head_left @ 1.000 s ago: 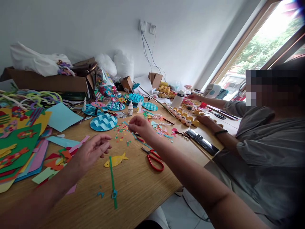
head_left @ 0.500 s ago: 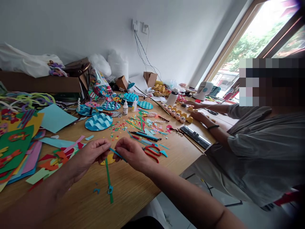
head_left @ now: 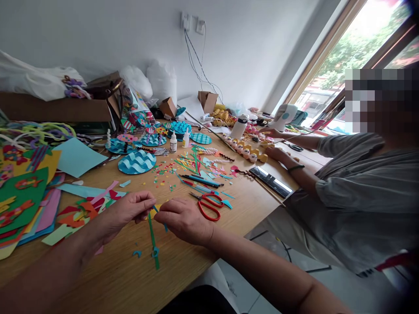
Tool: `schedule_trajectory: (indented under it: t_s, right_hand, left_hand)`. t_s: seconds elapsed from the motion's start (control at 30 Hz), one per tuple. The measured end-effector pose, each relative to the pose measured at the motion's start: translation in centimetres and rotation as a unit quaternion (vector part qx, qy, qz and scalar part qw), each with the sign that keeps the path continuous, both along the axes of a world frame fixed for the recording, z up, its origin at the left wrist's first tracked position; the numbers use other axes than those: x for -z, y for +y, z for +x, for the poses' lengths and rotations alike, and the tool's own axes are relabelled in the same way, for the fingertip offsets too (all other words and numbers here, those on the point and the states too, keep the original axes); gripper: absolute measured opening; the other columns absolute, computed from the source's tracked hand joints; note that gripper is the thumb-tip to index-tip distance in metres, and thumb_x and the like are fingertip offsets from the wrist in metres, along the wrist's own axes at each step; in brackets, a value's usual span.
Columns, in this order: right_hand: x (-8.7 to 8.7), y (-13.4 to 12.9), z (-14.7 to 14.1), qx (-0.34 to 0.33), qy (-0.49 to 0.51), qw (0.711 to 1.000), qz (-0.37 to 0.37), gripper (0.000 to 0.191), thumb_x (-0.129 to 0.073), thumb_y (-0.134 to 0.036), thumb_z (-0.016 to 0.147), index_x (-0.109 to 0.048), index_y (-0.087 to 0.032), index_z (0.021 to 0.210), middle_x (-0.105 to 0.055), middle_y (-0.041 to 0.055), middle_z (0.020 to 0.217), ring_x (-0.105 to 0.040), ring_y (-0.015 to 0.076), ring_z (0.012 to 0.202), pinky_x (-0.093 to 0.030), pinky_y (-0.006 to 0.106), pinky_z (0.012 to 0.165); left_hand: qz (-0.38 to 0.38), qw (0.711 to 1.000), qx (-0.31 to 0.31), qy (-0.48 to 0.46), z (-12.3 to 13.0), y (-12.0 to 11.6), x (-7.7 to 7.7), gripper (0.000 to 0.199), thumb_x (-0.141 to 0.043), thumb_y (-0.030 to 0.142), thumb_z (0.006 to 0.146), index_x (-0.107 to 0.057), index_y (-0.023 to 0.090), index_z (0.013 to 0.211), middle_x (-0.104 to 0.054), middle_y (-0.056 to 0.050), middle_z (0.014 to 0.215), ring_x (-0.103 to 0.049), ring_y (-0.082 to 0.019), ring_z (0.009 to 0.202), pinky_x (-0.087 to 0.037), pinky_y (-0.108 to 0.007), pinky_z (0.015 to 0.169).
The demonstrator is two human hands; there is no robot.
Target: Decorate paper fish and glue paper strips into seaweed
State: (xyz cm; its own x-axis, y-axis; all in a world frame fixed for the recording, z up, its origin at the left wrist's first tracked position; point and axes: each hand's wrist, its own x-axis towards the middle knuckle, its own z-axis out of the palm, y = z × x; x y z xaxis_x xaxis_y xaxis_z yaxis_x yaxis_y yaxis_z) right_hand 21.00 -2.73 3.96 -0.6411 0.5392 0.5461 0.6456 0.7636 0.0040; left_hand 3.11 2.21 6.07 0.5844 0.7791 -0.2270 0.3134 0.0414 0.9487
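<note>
My left hand (head_left: pixel 139 208) pinches one end of a narrow blue paper strip (head_left: pixel 165 226). Opposite it, my right hand (head_left: pixel 183 219) has its fingers closed on the same strip, whose free end hangs below them. Under the hands a green paper strip (head_left: pixel 152 235) lies on the table, with a small blue paper ring (head_left: pixel 155 252) on its lower part. A yellow paper piece (head_left: pixel 157 211) is partly hidden behind the fingers. To the left of the green strip is a small curved blue scrap (head_left: pixel 137 253).
Red-handled scissors (head_left: pixel 209 206) lie right of my right hand, near pens (head_left: pixel 201 181) and a phone (head_left: pixel 271 181). Coloured paper (head_left: pixel 49 209) is piled at left. Blue wavy discs (head_left: pixel 136 163) and glue bottles (head_left: pixel 173 142) stand behind. A person (head_left: pixel 369 187) works at right.
The blue strip has tilted from slanting to hanging more steeply, as my right hand turned over it. The camera view has shifted slightly.
</note>
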Motion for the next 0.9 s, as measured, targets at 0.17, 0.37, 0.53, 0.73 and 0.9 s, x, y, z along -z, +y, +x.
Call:
schedule_trajectory:
  t_s: [0.17, 0.37, 0.53, 0.73, 0.9]
  right_hand:
    - [0.7, -0.3, 0.1, -0.016, -0.008, 1.000, -0.018, 0.023, -0.036, -0.018, 0.089, -0.058, -0.018, 0.096, -0.063, 0.0027, 0.090, -0.056, 0.0097, 0.075, -0.041, 0.021, 0.064]
    - [1.3, -0.6, 0.0, -0.015, 0.003, 0.999, -0.030, 0.022, -0.038, -0.021, 0.089, -0.059, -0.020, 0.096, -0.062, 0.0008, 0.091, -0.055, 0.0098, 0.074, -0.040, 0.022, 0.059]
    - [1.4, -0.8, 0.0, -0.020, -0.015, 0.998, -0.056, 0.024, -0.035, -0.020, 0.090, -0.059, -0.018, 0.094, -0.062, 0.0022, 0.093, -0.054, 0.0105, 0.075, -0.040, 0.022, 0.065]
    - [1.6, -0.7, -0.3, -0.017, -0.023, 0.998, -0.054, 0.023, -0.035, -0.018, 0.090, -0.059, -0.016, 0.088, -0.063, 0.0034, 0.090, -0.054, 0.0117, 0.073, -0.038, 0.024, 0.064]
    - [1.8, -0.8, -1.0, -0.002, -0.062, 0.995, -0.076, 0.016, -0.041, -0.016, 0.088, -0.057, -0.016, 0.084, -0.061, 0.0037, 0.083, -0.052, 0.0122, 0.071, -0.034, 0.024, 0.062]
  left_hand:
    - [0.008, 1.000, -0.019, 0.019, -0.3, 0.1, 0.3, 0.031, -0.058, 0.045, 0.066, -0.047, 0.018, 0.061, -0.040, 0.005, 0.053, -0.034, -0.009, 0.050, -0.028, -0.020, 0.046]
    - [0.016, 0.999, -0.008, 0.036, -0.5, 1.0, 0.8, 0.033, -0.062, 0.048, 0.062, -0.050, 0.017, 0.060, -0.040, 0.006, 0.049, -0.035, -0.009, 0.046, -0.025, -0.020, 0.044]
    - [0.011, 0.998, 0.000, 0.058, -0.8, 1.3, 0.6, 0.029, -0.059, 0.046, 0.066, -0.054, 0.017, 0.062, -0.047, 0.004, 0.052, -0.042, -0.010, 0.049, -0.028, -0.020, 0.045]
    - [0.044, 0.996, 0.017, 0.070, -0.9, 2.0, 0.8, 0.024, -0.058, 0.040, 0.067, -0.056, 0.016, 0.065, -0.050, 0.003, 0.055, -0.043, -0.010, 0.051, -0.029, -0.020, 0.046]
    - [0.150, 0.982, 0.017, 0.112, -0.8, 3.3, 2.1, 0.018, -0.057, 0.034, 0.065, -0.057, 0.016, 0.061, -0.052, 0.003, 0.060, -0.047, -0.012, 0.059, -0.034, -0.022, 0.053]
